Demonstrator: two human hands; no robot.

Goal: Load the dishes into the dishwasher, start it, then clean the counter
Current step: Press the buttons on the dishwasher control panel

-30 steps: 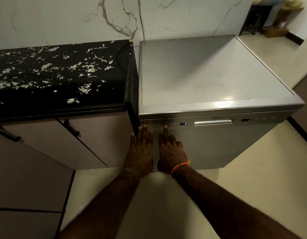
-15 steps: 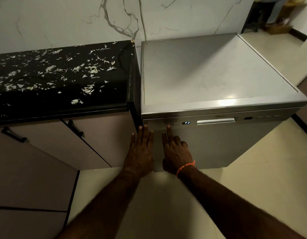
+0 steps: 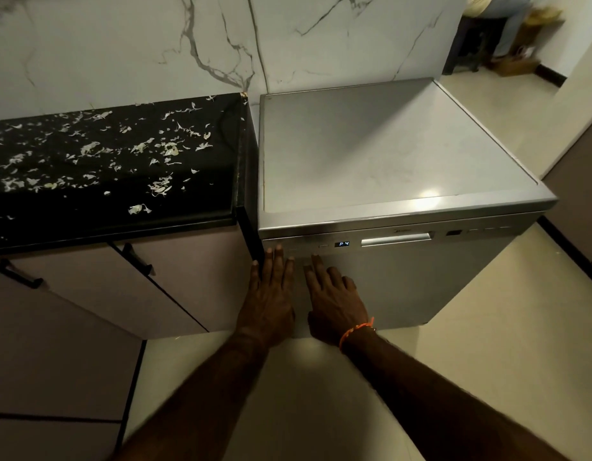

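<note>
- Dishwasher [image 3: 404,154] stands closed beside the scrap-strewn black counter [image 3: 115,168]; its display [image 3: 341,244] reads P4.
- Left hand [image 3: 268,294] lies flat, fingers straight, on the door.
- Right hand [image 3: 334,301], fingers extended, seemingly touches below the buttons.

I have one view only, a wide-angle camera worn on the head, looking forward and steeply down; it sits close above the dishwasher [image 3: 398,154] front, with the black worktop [image 3: 115,168] filling the left side and floor [image 3: 487,361] to the right; both forearms enter from the bottom edge; straight lines bow outward near the borders.
</note>
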